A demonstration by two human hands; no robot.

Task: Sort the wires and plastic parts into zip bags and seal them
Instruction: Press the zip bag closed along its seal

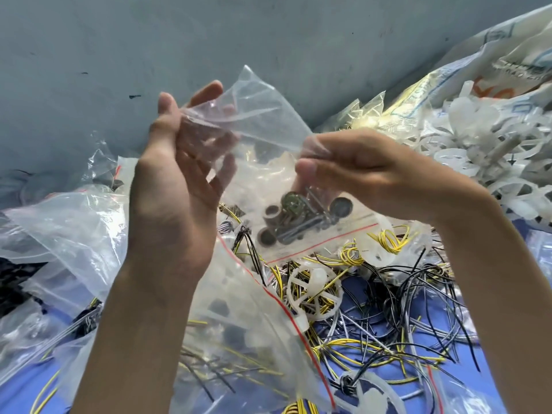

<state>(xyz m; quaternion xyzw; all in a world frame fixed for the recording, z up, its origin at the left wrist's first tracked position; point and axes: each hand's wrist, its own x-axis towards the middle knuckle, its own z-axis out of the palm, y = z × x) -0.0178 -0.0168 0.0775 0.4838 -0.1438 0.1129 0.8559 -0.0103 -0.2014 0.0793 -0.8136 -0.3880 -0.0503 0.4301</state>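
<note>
Two hands hold a clear zip bag (263, 115) up between them, above a heap of wires (388, 309). The left hand (179, 180) is spread, its thumb pinching the bag's edge against fingers that show through the plastic. The right hand (367, 171) is curled and pinches the bag's film. Just below it hangs a small bag (313, 231) of dark metal rings and screws. White plastic parts (478, 138) fill a sack (507, 34) on the right.
</note>
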